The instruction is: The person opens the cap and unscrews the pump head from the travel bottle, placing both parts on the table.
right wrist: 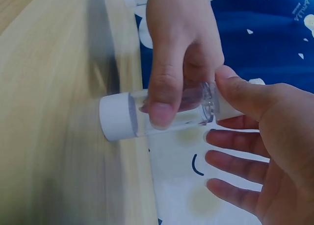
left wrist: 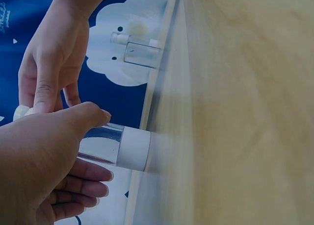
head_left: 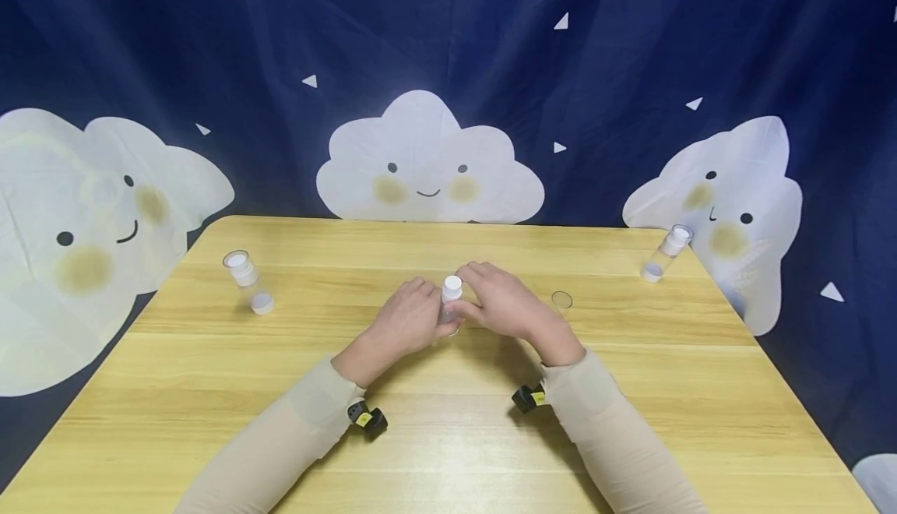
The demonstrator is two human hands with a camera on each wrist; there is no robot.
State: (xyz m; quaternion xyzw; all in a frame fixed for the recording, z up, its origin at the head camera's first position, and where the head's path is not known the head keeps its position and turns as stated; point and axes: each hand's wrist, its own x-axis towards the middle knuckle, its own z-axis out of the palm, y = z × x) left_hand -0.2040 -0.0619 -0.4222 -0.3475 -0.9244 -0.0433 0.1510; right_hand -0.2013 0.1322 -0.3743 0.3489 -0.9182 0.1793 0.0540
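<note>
A small clear bottle (right wrist: 142,116) with a white base (left wrist: 133,149) and a white top (head_left: 452,286) stands upright on the table, between both hands. The left hand (head_left: 412,318) grips its clear body, thumb on one side and fingers on the other. At the upper end, the right hand (head_left: 506,302) pinches the white top with thumb and forefinger. Its other fingers (right wrist: 235,166) are spread away from the bottle in the right wrist view. An empty-looking clear cylindrical cap (head_left: 562,299) sits on the table just right of the right hand.
Similar bottles stand on the wooden table (head_left: 434,452): one at the left (head_left: 243,272), one near the far right corner (head_left: 674,243). Both wear clear caps over white tops. A dark blue curtain (head_left: 448,39) with clouds hangs behind the table's far edge.
</note>
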